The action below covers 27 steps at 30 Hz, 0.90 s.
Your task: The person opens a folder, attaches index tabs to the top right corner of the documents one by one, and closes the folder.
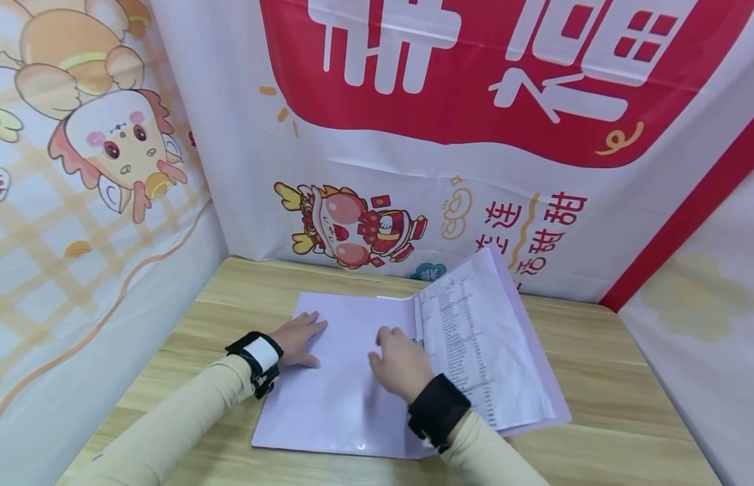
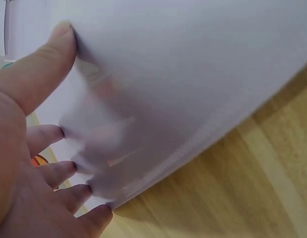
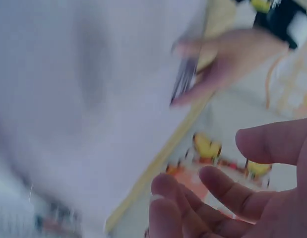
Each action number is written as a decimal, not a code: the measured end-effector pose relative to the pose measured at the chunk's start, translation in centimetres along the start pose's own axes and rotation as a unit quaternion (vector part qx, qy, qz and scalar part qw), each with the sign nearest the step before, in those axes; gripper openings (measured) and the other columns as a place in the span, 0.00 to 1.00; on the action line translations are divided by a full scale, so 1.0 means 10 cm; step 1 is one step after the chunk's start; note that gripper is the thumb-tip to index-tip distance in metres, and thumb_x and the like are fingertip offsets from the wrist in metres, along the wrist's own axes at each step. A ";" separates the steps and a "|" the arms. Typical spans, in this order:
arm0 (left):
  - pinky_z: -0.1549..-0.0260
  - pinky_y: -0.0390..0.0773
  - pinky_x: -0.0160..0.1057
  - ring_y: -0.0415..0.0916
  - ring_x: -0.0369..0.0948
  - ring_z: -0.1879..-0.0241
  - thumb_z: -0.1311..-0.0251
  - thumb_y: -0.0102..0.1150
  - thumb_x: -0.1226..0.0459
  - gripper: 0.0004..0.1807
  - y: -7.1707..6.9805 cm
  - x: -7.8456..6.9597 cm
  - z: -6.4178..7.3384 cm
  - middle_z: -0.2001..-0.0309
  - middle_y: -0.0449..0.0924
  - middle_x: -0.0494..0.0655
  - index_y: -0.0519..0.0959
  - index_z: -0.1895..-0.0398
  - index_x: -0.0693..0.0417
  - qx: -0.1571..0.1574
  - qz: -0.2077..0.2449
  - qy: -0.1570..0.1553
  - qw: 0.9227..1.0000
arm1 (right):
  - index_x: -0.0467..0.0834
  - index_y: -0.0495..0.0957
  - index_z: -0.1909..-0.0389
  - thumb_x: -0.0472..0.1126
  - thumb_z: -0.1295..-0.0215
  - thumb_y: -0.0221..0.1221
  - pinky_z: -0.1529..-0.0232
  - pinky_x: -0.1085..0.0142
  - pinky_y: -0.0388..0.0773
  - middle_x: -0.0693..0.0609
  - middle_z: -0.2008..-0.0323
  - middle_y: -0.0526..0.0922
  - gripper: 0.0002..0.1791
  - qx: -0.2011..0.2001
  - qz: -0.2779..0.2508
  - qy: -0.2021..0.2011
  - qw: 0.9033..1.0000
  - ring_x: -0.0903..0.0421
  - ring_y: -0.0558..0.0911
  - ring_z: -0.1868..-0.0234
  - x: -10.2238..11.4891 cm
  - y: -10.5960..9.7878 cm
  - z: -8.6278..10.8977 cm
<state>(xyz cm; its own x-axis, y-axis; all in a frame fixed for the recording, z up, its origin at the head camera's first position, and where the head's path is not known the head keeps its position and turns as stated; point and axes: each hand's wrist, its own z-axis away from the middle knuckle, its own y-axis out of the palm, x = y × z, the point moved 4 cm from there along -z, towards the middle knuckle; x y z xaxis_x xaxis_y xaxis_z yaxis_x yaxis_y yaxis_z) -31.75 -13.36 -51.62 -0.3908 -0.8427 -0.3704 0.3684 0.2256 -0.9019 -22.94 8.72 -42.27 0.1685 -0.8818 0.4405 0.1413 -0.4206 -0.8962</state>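
A light purple folder (image 1: 346, 412) lies spread on the table, its left cover flat and its right cover (image 1: 561, 401) tilted up. White printed sheets (image 1: 474, 344) with lists of text rest inside the right cover. My left hand (image 1: 296, 339) presses on the left cover near its outer edge, fingers spread; in the left wrist view the fingertips (image 2: 61, 131) touch the smooth purple surface. Over the folder's middle, beside the spine and the sheets, is my right hand (image 1: 402, 364), its fingers loosely bent. Nothing shows between its thumb and fingers in the right wrist view.
The wooden table (image 1: 620, 398) extends around the folder. Behind it hangs a white cloth with a red printed panel (image 1: 377, 108), and a cartoon-printed cloth (image 1: 55, 223) covers the left side. Black bands (image 1: 439, 410) are worn on both wrists.
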 end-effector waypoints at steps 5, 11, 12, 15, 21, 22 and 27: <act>0.27 0.51 0.62 0.47 0.67 0.24 0.44 0.75 0.55 0.48 -0.03 -0.02 0.03 0.23 0.50 0.71 0.63 0.25 0.66 0.002 -0.002 0.002 1.000 | 0.39 0.78 0.47 0.45 0.32 0.63 0.68 0.59 0.77 0.45 0.61 0.79 0.18 -0.010 0.004 0.070 0.997 0.52 0.78 0.66 -0.35 -0.16 -0.10; 0.27 0.49 0.61 0.45 0.66 0.24 0.44 0.75 0.56 0.48 -0.03 -0.02 0.04 0.23 0.49 0.70 0.62 0.25 0.65 -0.005 0.017 -0.009 1.000 | 0.37 0.79 0.55 0.45 0.32 0.61 0.71 0.59 0.75 0.48 0.69 0.79 0.14 -0.017 0.004 0.096 0.995 0.53 0.77 0.71 -0.70 -0.14 -0.16; 0.27 0.49 0.62 0.45 0.66 0.24 0.44 0.75 0.56 0.48 -0.03 -0.02 0.05 0.23 0.49 0.70 0.62 0.25 0.65 -0.008 0.020 -0.008 1.000 | 0.38 0.79 0.56 0.45 0.32 0.61 0.72 0.60 0.74 0.48 0.71 0.79 0.14 -0.017 0.004 0.098 0.995 0.53 0.77 0.73 -0.75 -0.13 -0.17; 0.26 0.47 0.62 0.43 0.67 0.23 0.43 0.75 0.57 0.48 -0.01 -0.01 0.06 0.22 0.48 0.70 0.61 0.24 0.65 -0.019 0.029 -0.005 0.999 | 0.39 0.78 0.60 0.48 0.32 0.63 0.75 0.61 0.71 0.50 0.75 0.77 0.15 -0.020 0.003 0.101 0.995 0.54 0.76 0.75 -0.89 -0.07 -0.17; 0.26 0.45 0.63 0.41 0.66 0.23 0.42 0.74 0.57 0.48 0.03 0.04 0.08 0.22 0.47 0.69 0.60 0.23 0.64 -0.036 0.032 0.005 0.999 | 0.39 0.77 0.63 0.53 0.32 0.64 0.75 0.61 0.71 0.51 0.76 0.77 0.19 -0.034 0.000 0.099 0.995 0.54 0.75 0.76 -1.12 0.09 -0.20; 0.27 0.46 0.64 0.41 0.66 0.23 0.42 0.74 0.57 0.48 0.03 0.04 0.09 0.22 0.47 0.70 0.60 0.23 0.64 -0.038 0.031 0.008 0.999 | 0.39 0.76 0.62 0.53 0.32 0.64 0.74 0.60 0.72 0.50 0.75 0.77 0.20 -0.037 0.000 0.101 0.994 0.54 0.76 0.76 -1.15 0.13 -0.21; 0.27 0.44 0.64 0.40 0.66 0.23 0.40 0.72 0.56 0.47 0.02 0.06 0.10 0.22 0.46 0.70 0.59 0.23 0.64 -0.046 0.028 0.022 0.998 | 0.32 0.73 0.49 0.58 0.33 0.64 0.69 0.55 0.77 0.45 0.70 0.79 0.31 -0.030 0.005 0.126 0.992 0.51 0.78 0.72 -1.27 0.30 -0.27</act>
<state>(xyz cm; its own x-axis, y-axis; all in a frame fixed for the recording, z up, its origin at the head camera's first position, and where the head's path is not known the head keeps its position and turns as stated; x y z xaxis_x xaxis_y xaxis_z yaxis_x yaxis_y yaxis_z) -31.08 -14.25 -51.84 -0.4092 -0.8053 -0.4289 0.3125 0.3180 -0.8951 -27.26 18.09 -50.66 -0.0801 -0.9083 0.4105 0.0814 -0.4164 -0.9055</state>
